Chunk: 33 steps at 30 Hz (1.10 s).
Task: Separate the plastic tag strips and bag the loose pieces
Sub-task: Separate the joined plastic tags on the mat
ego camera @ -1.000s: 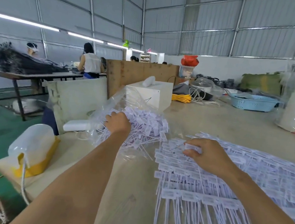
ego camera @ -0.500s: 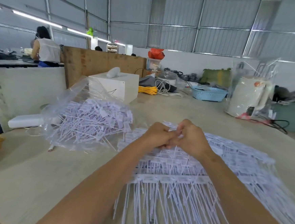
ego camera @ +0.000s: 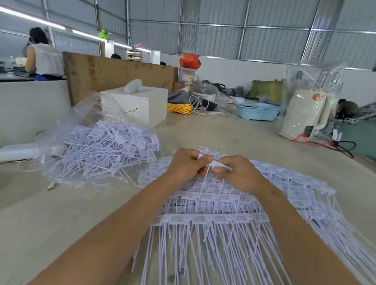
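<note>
The tag strips are white matt plastic. The bag is thin, clear, glossy plastic film. The worktop is pale wood with a smooth, dull surface.

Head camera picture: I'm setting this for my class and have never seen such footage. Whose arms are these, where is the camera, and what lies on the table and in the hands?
There is no machine here. A person wears a camera on the head, looking forward and down, so the two bare arms are theirs. The left hand and right hand together pinch one white plastic tag strip. Under them, on the table, lies a spread of joined strips. To the left, a clear plastic bag holds loose tags.
</note>
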Tool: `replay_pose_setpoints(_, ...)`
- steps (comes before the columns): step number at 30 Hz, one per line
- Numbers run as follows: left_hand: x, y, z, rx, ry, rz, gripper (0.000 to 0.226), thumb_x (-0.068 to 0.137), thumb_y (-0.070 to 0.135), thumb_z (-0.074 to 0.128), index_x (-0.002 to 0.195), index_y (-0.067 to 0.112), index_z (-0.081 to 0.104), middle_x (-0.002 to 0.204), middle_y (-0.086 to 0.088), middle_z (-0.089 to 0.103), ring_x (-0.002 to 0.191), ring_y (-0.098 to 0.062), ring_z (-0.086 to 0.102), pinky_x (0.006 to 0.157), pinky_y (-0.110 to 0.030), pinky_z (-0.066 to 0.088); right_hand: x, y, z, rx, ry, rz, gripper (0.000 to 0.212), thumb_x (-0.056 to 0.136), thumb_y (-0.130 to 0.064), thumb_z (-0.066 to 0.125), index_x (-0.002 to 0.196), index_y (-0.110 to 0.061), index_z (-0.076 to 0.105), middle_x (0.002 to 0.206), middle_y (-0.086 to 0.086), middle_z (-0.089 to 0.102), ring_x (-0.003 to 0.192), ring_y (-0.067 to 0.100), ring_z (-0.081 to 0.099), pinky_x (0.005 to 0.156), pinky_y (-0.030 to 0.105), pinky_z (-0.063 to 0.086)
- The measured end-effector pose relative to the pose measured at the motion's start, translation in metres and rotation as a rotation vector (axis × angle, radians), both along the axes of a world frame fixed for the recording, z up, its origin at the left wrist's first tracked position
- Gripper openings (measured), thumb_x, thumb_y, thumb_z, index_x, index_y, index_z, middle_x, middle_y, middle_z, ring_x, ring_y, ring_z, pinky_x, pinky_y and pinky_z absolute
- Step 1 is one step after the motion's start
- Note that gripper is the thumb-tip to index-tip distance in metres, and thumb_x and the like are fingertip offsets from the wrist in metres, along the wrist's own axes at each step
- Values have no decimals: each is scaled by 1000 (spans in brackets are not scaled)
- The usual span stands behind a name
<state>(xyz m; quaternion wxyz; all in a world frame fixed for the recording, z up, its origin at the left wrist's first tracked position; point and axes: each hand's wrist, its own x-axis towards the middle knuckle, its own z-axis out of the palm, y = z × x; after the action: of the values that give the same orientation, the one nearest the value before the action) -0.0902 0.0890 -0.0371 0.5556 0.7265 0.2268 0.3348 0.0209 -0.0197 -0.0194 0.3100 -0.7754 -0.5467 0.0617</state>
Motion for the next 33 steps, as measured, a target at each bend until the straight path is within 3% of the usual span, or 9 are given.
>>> replay_pose_setpoints(4,2,-4,2,23,-19,28,20,86,15,69,67,9,70,46,5,60,43,-5,52,49,-19,46,2,0,-3,80,34,-66,16,85,-15,66,78,-1,69,75,17,64,65,20,52,59,28,35)
replay_pose_setpoints(9,4,-6,6,-46,-29,82,23,83,11,70,61,5,67,41,3,57,46,-16,47,52,-24,41,-6,1,-1,159,-50,-143,17,80,-17,67,63,-16,66,59,-1,56,63,20,51,60,30,39)
replay_pose_setpoints(16,1,-7,11,-346,33,143,31,79,4,72,52,5,57,35,-1,49,29,-7,41,36,-12,33,-24,1,2,139,-482,-204,14,87,-24,60,81,-15,68,91,2,69,90,27,62,65,27,42)
replay_pose_setpoints(19,-5,5,9,-275,55,270,31,79,3,69,51,4,56,35,-1,49,30,-10,40,38,-15,33,-25,-3,10,246,-264,-94,12,85,-21,66,81,-12,72,86,5,71,83,25,63,70,33,51)
replay_pose_setpoints(22,-16,23,8,-247,31,343,33,84,6,67,53,4,55,37,0,50,34,-11,42,40,-18,34,-16,-7,20,447,27,-37,17,81,-16,71,65,-10,67,64,11,61,57,21,49,57,32,42)
replay_pose_setpoints(26,-18,12,21,-362,-43,114,20,91,12,61,74,4,58,62,-6,58,44,-16,60,41,-19,48,-8,-9,11,402,7,-112,17,82,-14,69,70,-1,68,69,20,63,62,30,53,59,40,46)
replay_pose_setpoints(28,-17,4,26,-434,20,-64,8,88,1,62,80,4,60,70,-8,62,51,-15,66,47,-20,52,-6,-8,6,366,-1,-136,21,82,-15,70,73,3,68,71,22,64,64,33,55,61,41,48)
replay_pose_setpoints(30,-18,1,27,-440,105,-191,14,80,-10,65,86,3,62,74,-7,63,63,-13,65,57,-20,55,-4,-7,4,368,4,-147,22,82,-16,70,73,4,67,72,24,63,64,29,53,61,40,47)
replay_pose_setpoints(33,-19,1,29,-388,38,-52,17,73,-15,69,82,-2,61,86,-11,61,80,-19,63,75,-23,56,-2,-7,1,338,-4,-155,23,83,-17,69,73,3,67,70,24,61,62,25,50,60,39,46)
